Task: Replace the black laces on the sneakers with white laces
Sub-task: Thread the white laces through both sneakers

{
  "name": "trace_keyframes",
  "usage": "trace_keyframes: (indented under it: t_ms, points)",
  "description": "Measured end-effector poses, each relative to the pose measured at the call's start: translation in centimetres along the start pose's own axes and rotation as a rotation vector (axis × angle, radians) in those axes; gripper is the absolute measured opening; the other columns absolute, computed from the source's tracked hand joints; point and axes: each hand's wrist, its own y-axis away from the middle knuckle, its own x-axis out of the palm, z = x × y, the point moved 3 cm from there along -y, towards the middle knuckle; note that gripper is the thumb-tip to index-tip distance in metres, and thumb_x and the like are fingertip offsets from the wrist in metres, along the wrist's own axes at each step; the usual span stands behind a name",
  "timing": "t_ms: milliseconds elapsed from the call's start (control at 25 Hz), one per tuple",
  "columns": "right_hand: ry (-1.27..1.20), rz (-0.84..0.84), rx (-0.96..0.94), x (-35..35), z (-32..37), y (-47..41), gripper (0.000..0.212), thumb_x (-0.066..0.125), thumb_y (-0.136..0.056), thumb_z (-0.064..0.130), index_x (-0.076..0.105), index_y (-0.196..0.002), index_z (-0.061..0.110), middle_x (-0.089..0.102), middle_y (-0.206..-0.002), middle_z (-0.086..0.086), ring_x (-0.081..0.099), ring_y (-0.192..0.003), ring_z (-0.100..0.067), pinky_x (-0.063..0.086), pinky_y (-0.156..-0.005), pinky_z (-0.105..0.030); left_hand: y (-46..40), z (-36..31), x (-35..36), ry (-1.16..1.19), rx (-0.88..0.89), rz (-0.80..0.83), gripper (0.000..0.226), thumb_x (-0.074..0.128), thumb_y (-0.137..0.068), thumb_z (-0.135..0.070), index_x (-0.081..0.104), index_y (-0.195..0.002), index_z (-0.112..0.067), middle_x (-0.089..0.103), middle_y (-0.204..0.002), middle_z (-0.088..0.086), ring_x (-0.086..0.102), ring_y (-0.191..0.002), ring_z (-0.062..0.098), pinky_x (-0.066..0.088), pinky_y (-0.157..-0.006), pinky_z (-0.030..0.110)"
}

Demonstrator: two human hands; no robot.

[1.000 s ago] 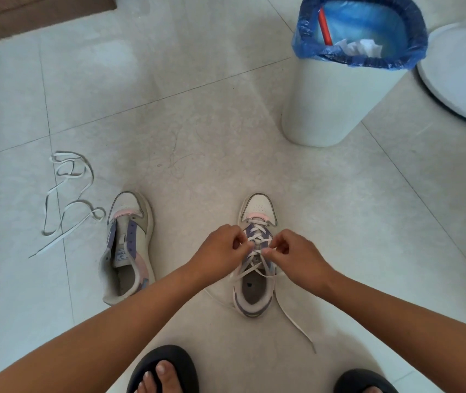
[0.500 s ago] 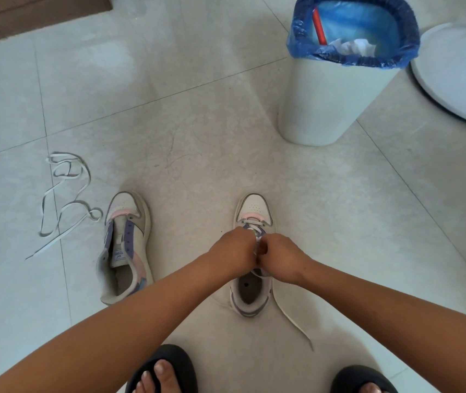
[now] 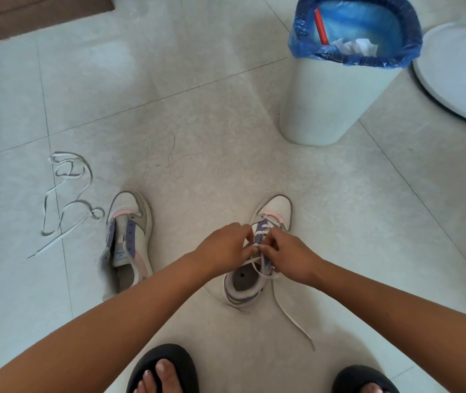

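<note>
White lace (image 3: 257, 272) is what's being worked through the right-hand sneaker (image 3: 257, 259), which sits on the tiled floor (image 3: 197, 131) just ahead of the two black slippers, roughly mid-floor and well short of the bin (image 3: 336, 89). Flat, soft and very light stuff, so it's expected to flop, twist and slide back out of an eyelet if tension is dropped; it's best pinched close to the stiff tip or right beside the eyelet being fed, not out along the slack tail that trails toward the near edge of the floor. The sneaker itself looks light enough to skid, so it probably needs steadying.

The left hand (image 3: 223, 248) is curled with fingertips pinched on the lace over the tongue, and the right hand (image 3: 288, 256) is likewise closed on a strand; exactly which strand is held by each can't be made out.

Compared with half a second ago, the hands are seen slightly parted rather than pressed knuckle to knuckle, and more crossed lace is exposed between them. The other sneaker (image 3: 127, 245), unlaced, and the spare white lace (image 3: 67, 199) off to the left are unchanged.
</note>
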Motion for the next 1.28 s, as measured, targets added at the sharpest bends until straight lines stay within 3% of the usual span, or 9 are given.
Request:
trace_keyframes:
  t_ms: [80, 240, 360, 560, 680, 880, 1080, 1160, 1280]
  points:
    - [0.079, 0.041, -0.040, 0.0, 0.4, -0.3, 0.015, 0.043, -0.099, 0.022, 0.046, -0.085, 0.020, 0.061, -0.093, -0.008, 0.055, -0.078, -0.018, 0.049, -0.075, -0.034, -0.8, -1.2, 0.1, -0.162, 0.058, 0.041, 0.025, 0.049, -0.095, -0.028, 0.051, -0.112, -0.010, 0.055, -0.109, 0.009, 0.056, -0.094, 0.024, 0.040, -0.073, 0.030]
    - [0.215, 0.150, -0.116, -0.6, 0.6, -0.9, 0.020, 0.040, -0.098, 0.011, 0.049, -0.116, 0.010, 0.060, -0.113, -0.009, 0.058, -0.101, -0.024, 0.047, -0.091, -0.040, -2.2, -2.4, -0.2, -0.252, 0.054, 0.169, 0.021, 0.048, -0.089, -0.017, 0.058, -0.106, -0.008, 0.061, -0.105, 0.012, 0.059, -0.093, 0.026, 0.043, -0.070, 0.030]
    - [0.310, 0.126, -0.189, -1.0, 0.6, -1.2, 0.016, 0.039, -0.098, 0.010, 0.045, -0.112, 0.011, 0.055, -0.111, -0.009, 0.056, -0.094, -0.024, 0.047, -0.084, -0.039, -2.3, -1.6, -0.5, -0.030, 0.053, 0.195, 0.012, 0.046, -0.091, -0.016, 0.055, -0.095, -0.008, 0.062, -0.099, 0.010, 0.057, -0.090, 0.024, 0.039, -0.069, 0.027]
    - [0.397, -0.084, -0.335, -1.5, -1.7, 0.0, 0.010, 0.039, -0.100, 0.019, 0.043, -0.100, 0.010, 0.040, -0.094, -0.005, 0.044, -0.067, -0.021, 0.031, -0.059, -0.024, 0.3, 2.2, 0.3, 0.594, -0.038, -0.121, 0.016, 0.048, -0.095, -0.016, 0.051, -0.080, -0.010, 0.056, -0.075, -0.004, 0.061, -0.076, 0.016, 0.055, -0.075, 0.029]
    - [0.429, -0.102, -0.404, -0.8, -3.4, 1.1, 0.012, 0.042, -0.100, 0.018, 0.047, -0.098, 0.007, 0.043, -0.090, -0.004, 0.049, -0.064, -0.025, 0.034, -0.056, -0.025, 1.6, 3.2, 2.1, 0.598, -0.077, -0.189, 0.014, 0.051, -0.094, -0.020, 0.052, -0.081, -0.014, 0.061, -0.076, -0.006, 0.060, -0.075, 0.009, 0.053, -0.073, 0.033]
    - [-0.081, -0.134, -0.065, -0.9, -2.2, 0.6, 0.024, 0.039, -0.099, 0.038, 0.051, -0.088, 0.020, 0.057, -0.084, 0.004, 0.055, -0.077, -0.014, 0.042, -0.063, -0.023, 0.2, 2.7, 1.5, 0.494, -0.129, -0.051, 0.020, 0.044, -0.096, -0.039, 0.051, -0.093, -0.021, 0.061, -0.088, 0.001, 0.060, -0.082, 0.020, 0.050, -0.071, 0.035]
    - [-0.128, 0.069, 0.130, -0.5, -0.9, -0.2, 0.034, 0.043, -0.097, 0.042, 0.052, -0.082, 0.013, 0.061, -0.091, -0.015, 0.056, -0.081, -0.022, 0.046, -0.072, -0.033, -2.0, 0.1, 0.4, 0.177, 0.006, 0.141, 0.031, 0.045, -0.096, -0.039, 0.047, -0.072, -0.020, 0.053, -0.073, -0.001, 0.048, -0.071, 0.015, 0.035, -0.062, 0.028]
    - [-0.304, 0.045, 0.165, -0.8, -1.2, -0.3, 0.025, 0.048, -0.097, 0.033, 0.051, -0.079, 0.015, 0.060, -0.089, -0.007, 0.056, -0.079, -0.017, 0.049, -0.070, -0.029, -2.3, 0.2, 0.3, 0.236, 0.026, 0.169, 0.031, 0.047, -0.097, -0.029, 0.044, -0.066, -0.022, 0.051, -0.070, -0.004, 0.049, -0.070, 0.014, 0.039, -0.059, 0.023]
    - [-0.389, -0.017, 0.149, -1.1, -2.2, -0.1, 0.022, 0.050, -0.097, 0.026, 0.051, -0.078, 0.015, 0.056, -0.079, -0.002, 0.053, -0.069, -0.012, 0.050, -0.061, -0.023, -1.6, 1.9, 0.7, 0.591, -0.098, 0.113, 0.027, 0.047, -0.097, -0.021, 0.051, -0.071, -0.017, 0.056, -0.073, 0.000, 0.058, -0.070, 0.016, 0.055, -0.057, 0.024]
